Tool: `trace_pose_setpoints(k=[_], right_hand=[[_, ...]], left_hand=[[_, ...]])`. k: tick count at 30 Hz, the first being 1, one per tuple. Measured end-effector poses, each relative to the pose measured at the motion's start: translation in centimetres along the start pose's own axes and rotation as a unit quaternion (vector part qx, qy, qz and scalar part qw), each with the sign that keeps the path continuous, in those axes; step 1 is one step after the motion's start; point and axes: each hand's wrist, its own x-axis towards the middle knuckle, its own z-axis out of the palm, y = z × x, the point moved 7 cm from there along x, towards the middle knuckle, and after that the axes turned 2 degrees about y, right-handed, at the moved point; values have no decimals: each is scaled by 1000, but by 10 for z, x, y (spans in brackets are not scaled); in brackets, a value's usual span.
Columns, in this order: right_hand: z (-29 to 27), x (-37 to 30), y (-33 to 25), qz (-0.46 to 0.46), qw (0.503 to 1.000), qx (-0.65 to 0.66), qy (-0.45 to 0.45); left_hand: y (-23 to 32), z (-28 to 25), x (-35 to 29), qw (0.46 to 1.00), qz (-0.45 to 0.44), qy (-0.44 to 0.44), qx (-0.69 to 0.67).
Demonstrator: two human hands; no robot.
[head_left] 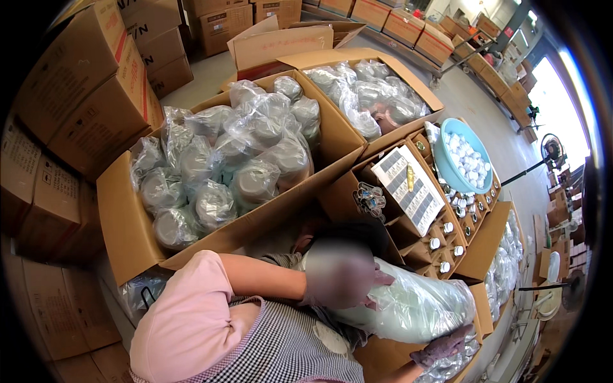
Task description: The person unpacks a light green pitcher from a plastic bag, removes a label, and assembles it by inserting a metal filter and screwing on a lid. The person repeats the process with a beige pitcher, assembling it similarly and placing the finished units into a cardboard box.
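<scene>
A large, pale green cylinder in clear plastic wrap (415,303) lies slantwise across my front. At its upper left end is my left hand (345,274) in a greyish purple glove. A blur covers most of that hand, but its fingertips press on the wrap. My right hand (445,345), gloved alike, curls against the lower right end, its fingers closed along the plastic. Both hands hold the cylinder between them. What the wrap contains is hard to make out.
An open carton (255,220) of plastic-wrapped jars stands ahead left, another (440,105) behind it. To the right, a divided carton holds silver-capped bottles (435,243), a label sheet (408,191) and a blue basin (440,153) of white caps. Stacked cartons (70,83) line the left.
</scene>
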Motion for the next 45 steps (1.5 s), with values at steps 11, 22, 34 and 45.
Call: trace_pose_setpoints(k=[11, 22, 34, 45], right_hand=[[137, -39, -19, -160, 958, 76, -227], [220, -114, -90, -123, 874, 84, -462], [216, -146, -99, -253, 824, 73, -502], [148, -111, -85, -283, 877, 101, -374]], left_hand=[[-5, -157, 17, 988, -11, 107, 108], [-4, -293, -96, 819, -427, 325, 206], [66, -365, -78, 840, -352, 344, 228], [-71, -207, -49, 864, -429, 1, 264]])
